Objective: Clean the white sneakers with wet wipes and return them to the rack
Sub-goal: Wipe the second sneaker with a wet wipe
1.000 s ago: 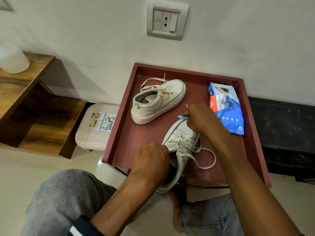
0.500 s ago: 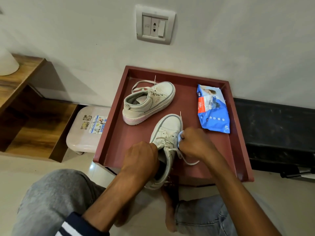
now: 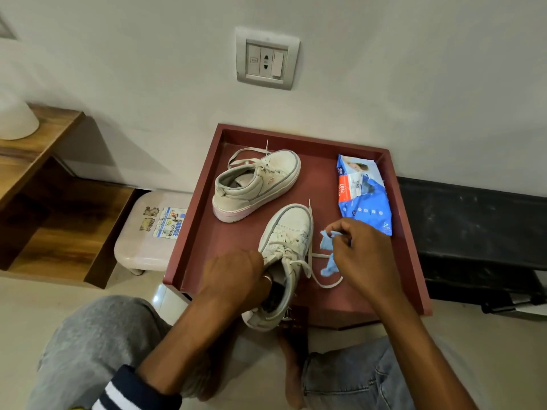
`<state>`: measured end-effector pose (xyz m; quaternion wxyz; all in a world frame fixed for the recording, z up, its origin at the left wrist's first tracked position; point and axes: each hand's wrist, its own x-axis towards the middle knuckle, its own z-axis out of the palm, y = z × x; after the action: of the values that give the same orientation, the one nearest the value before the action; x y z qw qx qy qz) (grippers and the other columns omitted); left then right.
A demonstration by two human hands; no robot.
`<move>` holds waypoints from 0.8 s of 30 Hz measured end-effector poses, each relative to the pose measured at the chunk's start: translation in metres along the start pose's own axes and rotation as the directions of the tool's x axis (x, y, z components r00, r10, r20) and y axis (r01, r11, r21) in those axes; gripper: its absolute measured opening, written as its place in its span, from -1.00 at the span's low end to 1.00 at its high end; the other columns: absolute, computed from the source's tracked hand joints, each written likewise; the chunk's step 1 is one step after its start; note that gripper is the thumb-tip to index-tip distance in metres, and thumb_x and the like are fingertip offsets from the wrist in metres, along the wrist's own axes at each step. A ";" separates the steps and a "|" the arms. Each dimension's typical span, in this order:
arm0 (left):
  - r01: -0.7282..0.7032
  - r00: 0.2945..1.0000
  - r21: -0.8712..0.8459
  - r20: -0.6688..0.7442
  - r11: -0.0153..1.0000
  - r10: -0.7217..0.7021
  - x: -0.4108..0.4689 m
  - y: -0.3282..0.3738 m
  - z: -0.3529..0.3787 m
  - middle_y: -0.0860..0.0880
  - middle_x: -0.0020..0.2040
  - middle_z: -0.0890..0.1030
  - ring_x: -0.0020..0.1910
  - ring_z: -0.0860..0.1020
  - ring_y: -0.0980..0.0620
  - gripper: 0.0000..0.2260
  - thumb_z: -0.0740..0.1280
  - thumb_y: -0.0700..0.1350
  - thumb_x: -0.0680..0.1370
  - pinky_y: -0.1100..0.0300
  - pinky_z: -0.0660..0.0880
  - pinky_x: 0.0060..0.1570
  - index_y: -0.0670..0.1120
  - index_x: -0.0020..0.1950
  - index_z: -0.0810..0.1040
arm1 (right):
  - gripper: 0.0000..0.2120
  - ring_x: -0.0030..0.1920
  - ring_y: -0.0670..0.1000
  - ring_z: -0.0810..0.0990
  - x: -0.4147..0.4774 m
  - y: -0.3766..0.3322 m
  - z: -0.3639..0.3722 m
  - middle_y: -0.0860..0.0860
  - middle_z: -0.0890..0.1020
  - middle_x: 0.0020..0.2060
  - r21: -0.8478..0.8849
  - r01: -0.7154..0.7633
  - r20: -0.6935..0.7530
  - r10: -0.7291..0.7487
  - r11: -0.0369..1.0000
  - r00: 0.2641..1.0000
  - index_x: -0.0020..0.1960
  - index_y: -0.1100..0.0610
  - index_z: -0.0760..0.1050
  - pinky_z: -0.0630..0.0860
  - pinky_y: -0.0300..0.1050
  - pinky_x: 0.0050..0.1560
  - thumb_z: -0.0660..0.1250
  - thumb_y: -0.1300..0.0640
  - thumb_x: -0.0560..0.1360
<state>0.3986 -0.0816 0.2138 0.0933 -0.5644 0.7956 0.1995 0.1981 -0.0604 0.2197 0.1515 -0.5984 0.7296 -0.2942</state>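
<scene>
Two sneakers (image 3: 257, 184) left of wipes pack (image 3: 362, 193) on tray (image 3: 192, 232).

Navy white-striped cuff (image 3: 130, 389), grey trousers (image 3: 88, 344), perhaps a silver ring (image 3: 268, 278)

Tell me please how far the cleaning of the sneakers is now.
Done: the wipes pack lies on the tray and one wipe is out. In hand: the left hand holds the near sneaker at its opening; the right hand pinches the wipe beside it. Left: the far sneaker looks dingy, and both are yet to be put away.
</scene>
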 end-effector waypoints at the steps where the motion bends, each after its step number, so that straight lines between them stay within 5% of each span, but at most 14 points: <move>1: -0.008 0.999 0.014 -0.032 1.000 0.009 -0.002 0.002 0.001 -0.03 -0.11 0.51 -0.09 0.56 -0.04 -0.81 0.24 0.01 0.62 0.12 0.55 -0.05 -0.09 0.08 0.53 | -0.81 -0.28 -0.15 0.58 -0.001 0.000 0.001 -0.19 0.58 -0.30 0.004 -0.014 0.008 0.014 1.000 1.000 -0.16 0.03 0.57 0.52 -0.27 -0.27 0.28 0.26 0.54; 4: -0.009 0.992 -0.036 -0.123 0.999 0.005 -0.006 0.002 0.004 0.00 -0.21 0.48 -0.20 0.54 -0.02 -0.79 0.20 -0.02 0.64 0.10 0.58 -0.10 -0.11 0.01 0.55 | -0.77 -0.35 -0.08 0.62 0.007 0.001 0.002 -0.08 0.64 -0.32 0.059 -0.094 -0.017 0.096 0.994 0.995 -0.20 0.08 0.53 0.58 -0.12 -0.35 0.21 0.25 0.58; 8: -0.008 0.974 -0.291 -0.218 0.957 -0.058 -0.015 -0.016 -0.010 0.00 -0.24 0.63 -0.25 0.62 -0.02 -0.63 0.12 0.13 0.54 0.00 0.63 -0.17 -0.05 -0.02 0.63 | -0.71 -0.22 -0.07 0.58 0.026 -0.001 0.001 -0.15 0.56 -0.33 0.214 -0.173 -0.126 0.203 0.961 0.971 -0.27 0.03 0.47 0.52 -0.23 -0.30 0.21 0.21 0.61; 12: -0.122 0.843 -0.525 -0.503 0.842 -0.191 -0.030 -0.036 -0.036 0.06 -0.30 0.62 -0.29 0.61 0.02 -0.72 0.15 0.04 0.56 0.06 0.58 -0.27 0.01 -0.09 0.65 | -0.83 -0.24 -0.12 0.61 0.043 -0.009 0.014 -0.08 0.61 -0.30 0.256 -0.143 -0.156 0.187 0.956 0.970 -0.21 0.03 0.53 0.59 -0.20 -0.32 0.26 0.10 0.54; 15: -0.151 0.643 -0.503 -0.704 0.851 -0.302 -0.024 -0.060 -0.044 0.04 -0.37 0.53 -0.40 0.52 0.07 -0.71 0.19 -0.07 0.55 0.17 0.42 -0.40 -0.10 0.03 0.69 | -0.89 -0.24 -0.08 0.66 0.054 -0.023 0.033 -0.13 0.65 -0.20 0.255 -0.074 -0.082 0.098 0.964 0.992 -0.02 -0.05 0.55 0.64 0.04 -0.22 0.30 -0.03 0.50; 17: -0.118 0.569 -0.527 -0.731 0.842 -0.377 -0.014 -0.080 -0.042 -0.03 -0.33 0.56 -0.41 0.50 -0.02 -0.70 0.20 -0.12 0.56 0.13 0.40 -0.39 -0.15 0.13 0.68 | -0.76 -0.25 -0.03 0.68 0.057 -0.035 0.045 -0.09 0.66 -0.10 0.212 0.053 0.032 -0.061 0.976 0.998 0.17 -0.10 0.50 0.64 0.07 -0.20 0.33 -0.04 0.51; 20: -0.065 0.525 -0.580 -0.712 0.812 -0.466 -0.006 -0.098 -0.044 -0.06 -0.22 0.60 -0.32 0.54 -0.06 -0.69 0.22 -0.20 0.60 0.03 0.54 -0.27 -0.10 0.29 0.63 | -0.58 -0.16 -0.07 0.67 0.056 -0.061 0.066 -0.06 0.67 0.04 0.198 0.191 0.209 -0.232 0.961 0.950 0.39 -0.10 0.37 0.65 0.02 -0.16 0.33 0.02 0.55; 24: -0.041 0.533 -0.606 -0.686 0.794 -0.496 -0.002 -0.103 -0.044 -0.02 -0.26 0.58 -0.33 0.54 -0.04 -0.66 0.18 -0.10 0.56 0.00 0.56 -0.27 -0.07 0.23 0.67 | -0.45 -0.04 0.11 0.67 0.061 -0.082 0.099 0.03 0.66 0.11 0.118 0.261 0.291 -0.285 0.958 0.913 0.48 -0.10 0.22 0.62 0.07 -0.03 0.28 0.05 0.53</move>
<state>0.4996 -0.1274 0.2325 -0.4275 -0.6954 0.5649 0.1210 0.3048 -0.1529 0.2001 0.2423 -0.7264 0.5949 -0.2443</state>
